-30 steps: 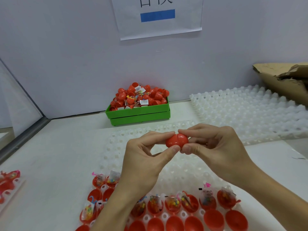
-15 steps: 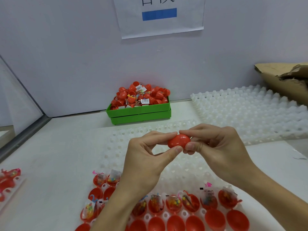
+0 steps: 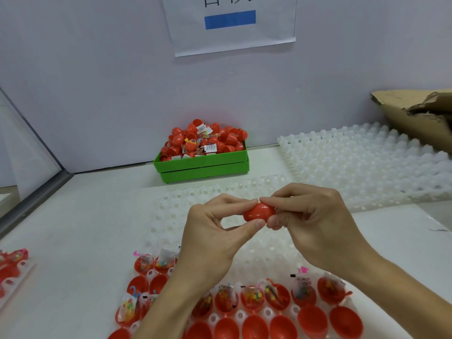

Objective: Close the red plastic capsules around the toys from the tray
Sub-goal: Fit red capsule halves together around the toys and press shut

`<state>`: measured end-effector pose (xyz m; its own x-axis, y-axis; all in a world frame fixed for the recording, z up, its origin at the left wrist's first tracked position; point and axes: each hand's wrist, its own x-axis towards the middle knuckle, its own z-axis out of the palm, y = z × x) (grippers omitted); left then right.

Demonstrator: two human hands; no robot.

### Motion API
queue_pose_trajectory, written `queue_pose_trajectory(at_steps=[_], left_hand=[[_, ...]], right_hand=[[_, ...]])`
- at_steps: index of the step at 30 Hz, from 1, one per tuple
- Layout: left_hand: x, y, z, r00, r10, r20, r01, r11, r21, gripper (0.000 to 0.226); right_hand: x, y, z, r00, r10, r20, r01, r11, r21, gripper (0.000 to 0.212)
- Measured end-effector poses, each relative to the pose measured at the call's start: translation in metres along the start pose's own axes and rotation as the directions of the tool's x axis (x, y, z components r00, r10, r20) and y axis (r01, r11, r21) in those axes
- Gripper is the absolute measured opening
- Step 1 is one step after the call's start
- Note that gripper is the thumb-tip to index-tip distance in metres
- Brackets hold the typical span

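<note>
Both hands [image 3: 269, 231] pinching red capsule [image 3: 259, 212], green bin [image 3: 203, 165] heaped with capsules

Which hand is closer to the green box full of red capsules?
Left. The left hand is below the green plastic box, slightly right of it; the right hand is farther right.

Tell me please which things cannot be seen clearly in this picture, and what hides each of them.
Head view only:
- Red capsule: the left hand and right hand cover both ends, so whether it is fully closed, and any toy inside, cannot be told.
- Paper sign: its text is cut off by the top edge.
- Near tray: the forearms and the bottom edge hide part of it.
- Labels in the green bin: too small to read.
</note>
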<state>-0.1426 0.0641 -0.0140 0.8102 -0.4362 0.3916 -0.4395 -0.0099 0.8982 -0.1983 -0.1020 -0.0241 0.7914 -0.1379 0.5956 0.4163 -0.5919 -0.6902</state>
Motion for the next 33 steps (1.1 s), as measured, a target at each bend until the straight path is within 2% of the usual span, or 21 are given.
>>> queue_pose_trajectory(at_steps=[4,9,12,14,17,20,22,24,25,27,29,33], left_hand=[[0.001,-0.002,0.0,1.0,-0.001,-0.005,0.001,0.999,0.033,0.03],[0.004,-0.001,-0.001,0.998,0.026,-0.056,-0.022,0.997,0.079,0.03],[0.004,0.001,-0.004,0.993,0.083,-0.084,-0.069,0.985,0.16,0.026],[0.003,0.002,-0.004,0.983,0.163,-0.079,-0.134,0.949,0.286,0.023],[0.002,0.0,0.0,0.948,0.316,-0.035,-0.259,0.83,0.494,0.021],[0.002,-0.001,0.0,0.93,0.363,0.057,-0.332,0.763,0.555,0.032],[0.001,0.0,-0.002,0.943,0.325,0.07,-0.319,0.824,0.468,0.041],[0.002,0.001,-0.005,0.982,0.191,0.007,-0.187,0.953,0.24,0.039],[0.003,0.001,-0.006,0.993,0.116,-0.018,-0.111,0.982,0.155,0.038],[0.004,-0.001,-0.009,1.0,-0.028,-0.008,0.029,0.997,0.067,0.049],[0.005,-0.003,-0.008,0.987,-0.145,0.064,0.149,0.987,-0.065,0.057],[0.005,-0.006,-0.005,0.965,-0.239,0.107,0.259,0.928,-0.268,0.053]], right_hand=[[-0.001,0.001,0.003,1.0,0.012,0.029,-0.012,1.0,-0.018,0.036],[0.003,-0.002,0.011,1.0,0.002,-0.001,-0.002,0.999,-0.041,0.034],[-0.001,-0.01,0.016,0.996,0.066,0.053,-0.068,0.997,0.038,0.032],[-0.003,-0.015,0.023,0.989,0.14,0.056,-0.146,0.981,0.125,0.035],[0.0,-0.018,0.029,0.962,0.274,0.01,-0.27,0.939,0.211,0.035],[0.001,-0.017,0.026,0.941,0.337,0.029,-0.332,0.9,0.283,0.028],[0.002,-0.015,0.022,0.927,0.372,0.039,-0.365,0.877,0.312,0.027],[0.004,-0.011,0.018,0.908,0.414,0.055,-0.404,0.836,0.371,0.024],[0.005,-0.01,0.017,0.897,0.436,0.071,-0.422,0.799,0.428,0.025],[0.005,-0.01,0.017,0.888,0.444,0.116,-0.43,0.717,0.548,0.026],[0.004,-0.009,0.018,0.898,0.411,0.158,-0.417,0.677,0.607,0.028],[0.002,-0.008,0.016,0.924,0.319,0.212,-0.381,0.701,0.603,0.037]])
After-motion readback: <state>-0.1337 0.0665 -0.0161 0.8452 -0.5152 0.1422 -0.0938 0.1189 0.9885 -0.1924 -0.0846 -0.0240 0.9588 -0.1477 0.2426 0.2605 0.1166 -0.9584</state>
